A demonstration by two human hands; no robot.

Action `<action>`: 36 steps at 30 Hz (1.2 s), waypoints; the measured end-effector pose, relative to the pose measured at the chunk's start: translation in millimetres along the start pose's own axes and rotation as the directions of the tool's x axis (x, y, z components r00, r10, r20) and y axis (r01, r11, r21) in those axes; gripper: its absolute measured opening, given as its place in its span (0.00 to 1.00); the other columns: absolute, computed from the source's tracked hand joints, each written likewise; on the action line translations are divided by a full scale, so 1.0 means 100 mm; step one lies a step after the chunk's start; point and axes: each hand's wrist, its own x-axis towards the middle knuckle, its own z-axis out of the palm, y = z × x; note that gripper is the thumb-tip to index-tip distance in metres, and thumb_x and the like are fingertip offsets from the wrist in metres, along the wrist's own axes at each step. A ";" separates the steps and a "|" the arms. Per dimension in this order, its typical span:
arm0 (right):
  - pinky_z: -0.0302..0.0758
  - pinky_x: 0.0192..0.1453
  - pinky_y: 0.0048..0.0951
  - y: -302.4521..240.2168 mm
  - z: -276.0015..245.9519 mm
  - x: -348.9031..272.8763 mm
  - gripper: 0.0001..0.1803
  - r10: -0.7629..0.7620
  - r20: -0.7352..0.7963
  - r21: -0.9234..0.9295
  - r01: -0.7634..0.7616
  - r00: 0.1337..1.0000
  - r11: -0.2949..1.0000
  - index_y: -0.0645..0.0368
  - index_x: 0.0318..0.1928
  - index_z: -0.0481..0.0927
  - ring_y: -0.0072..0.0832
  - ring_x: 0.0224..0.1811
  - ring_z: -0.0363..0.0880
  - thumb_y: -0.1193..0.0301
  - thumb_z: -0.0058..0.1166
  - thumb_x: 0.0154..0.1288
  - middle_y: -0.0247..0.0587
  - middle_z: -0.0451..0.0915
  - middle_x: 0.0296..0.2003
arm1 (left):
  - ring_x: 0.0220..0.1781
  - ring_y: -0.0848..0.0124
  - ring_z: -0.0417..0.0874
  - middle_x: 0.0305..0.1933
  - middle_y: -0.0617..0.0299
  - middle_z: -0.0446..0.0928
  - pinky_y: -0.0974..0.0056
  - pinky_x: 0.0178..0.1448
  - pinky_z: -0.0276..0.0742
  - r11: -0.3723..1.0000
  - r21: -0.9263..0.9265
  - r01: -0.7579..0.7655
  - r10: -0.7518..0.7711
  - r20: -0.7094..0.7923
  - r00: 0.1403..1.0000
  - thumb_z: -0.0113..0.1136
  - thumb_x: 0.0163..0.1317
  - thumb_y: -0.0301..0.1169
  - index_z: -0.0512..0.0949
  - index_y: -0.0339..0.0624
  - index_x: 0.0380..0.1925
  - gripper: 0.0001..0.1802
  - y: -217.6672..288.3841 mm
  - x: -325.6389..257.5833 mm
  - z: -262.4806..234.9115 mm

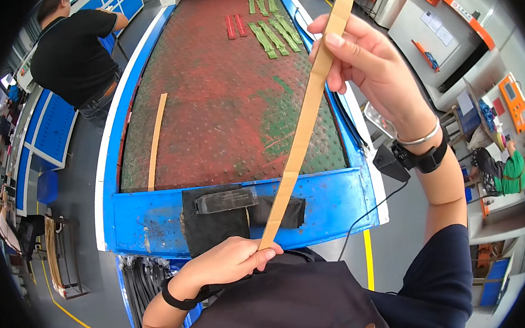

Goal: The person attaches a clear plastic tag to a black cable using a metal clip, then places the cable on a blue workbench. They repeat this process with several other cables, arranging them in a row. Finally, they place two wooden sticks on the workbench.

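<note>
A long, flat tan strip (303, 131) with faint crease lines slants across the view, raised in front of the machine bed. My left hand (231, 261) pinches its lower end close to my apron. Higher up on the right, my right hand (361, 62) grips the strip between thumb and fingers, near its upper part; the top end runs out of view. A second tan strip (157, 140) lies on the left side of the worn red-and-green studded bed (209, 77). Several green pieces (273, 36) and two red pieces (236, 26) rest toward its far right.
Blue metal framing (140, 222) borders the bed's front. On it lie a black cloth (209, 230) and a dark, worn block (225, 200). At the back left stands a person in black (75, 55); another in green (512, 173) is at the far right. A cable (362, 215) hangs from my right wrist.
</note>
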 end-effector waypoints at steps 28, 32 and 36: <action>0.76 0.36 0.23 2.70 -0.56 1.44 0.12 0.431 0.445 -0.078 -0.445 0.785 0.892 0.51 0.49 0.76 0.18 0.34 0.77 0.67 0.48 0.68 0.29 0.78 0.35 | 0.30 0.75 0.78 0.30 0.60 0.79 0.69 0.37 0.75 0.888 -0.436 0.148 -0.387 -0.533 0.753 0.48 0.65 0.30 0.75 0.37 0.48 0.14 -0.46 -0.46 0.50; 0.77 0.35 0.25 3.45 -0.35 1.43 0.13 0.660 0.370 -0.187 -0.643 0.654 0.743 0.55 0.47 0.76 0.22 0.34 0.78 0.64 0.52 0.65 0.32 0.79 0.35 | 0.30 0.75 0.79 0.29 0.60 0.79 0.69 0.37 0.75 0.862 -0.481 0.158 -0.438 -0.552 0.710 0.48 0.65 0.30 0.75 0.37 0.48 0.14 -0.44 -0.44 0.53; 0.79 0.31 0.29 3.89 -0.26 1.19 0.19 0.827 0.301 -0.389 -0.731 0.475 0.561 0.63 0.45 0.75 0.29 0.32 0.79 0.60 0.55 0.62 0.39 0.78 0.37 | 0.29 0.75 0.79 0.29 0.60 0.79 0.69 0.37 0.75 0.857 -0.495 0.145 -0.442 -0.560 0.700 0.48 0.65 0.30 0.75 0.37 0.48 0.14 -0.49 -0.42 0.55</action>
